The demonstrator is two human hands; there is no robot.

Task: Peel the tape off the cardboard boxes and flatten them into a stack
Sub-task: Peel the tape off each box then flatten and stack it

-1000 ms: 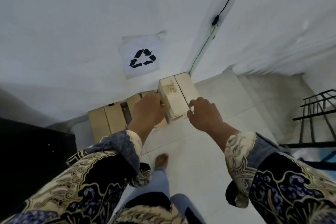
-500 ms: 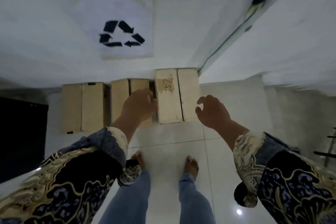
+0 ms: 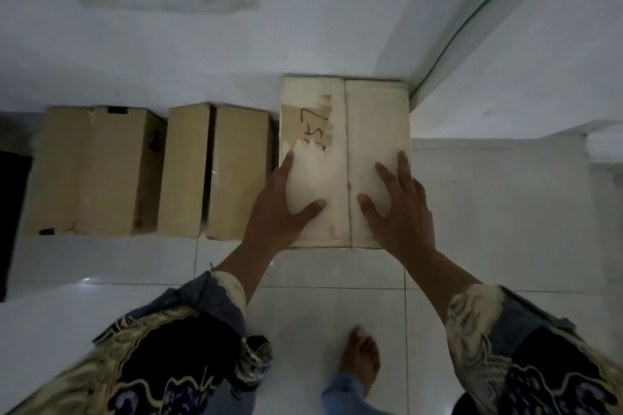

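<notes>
Three cardboard boxes stand in a row on the tiled floor (image 3: 488,212) against the white wall (image 3: 202,54). The pale box (image 3: 347,131) sits rightmost in the corner, the middle box (image 3: 215,172) just beside it, the left box (image 3: 94,172) further along.

Both hands are on top of the pale box: left hand (image 3: 279,209) at its near left edge, right hand (image 3: 401,209) on the right flap. Grip of each is spread, fingers straight, pinching nothing.

Top shows scrawled numbers and torn paper patches; centre seam is possibly taped, dim light makes it hard to tell.

Judgement: empty-looking carton, probably light, stiff at the corners, flaps bendy. Best hold for peeling is a loose tape end at the seam's near edge, other hand flat on the flap to steady it
</notes>
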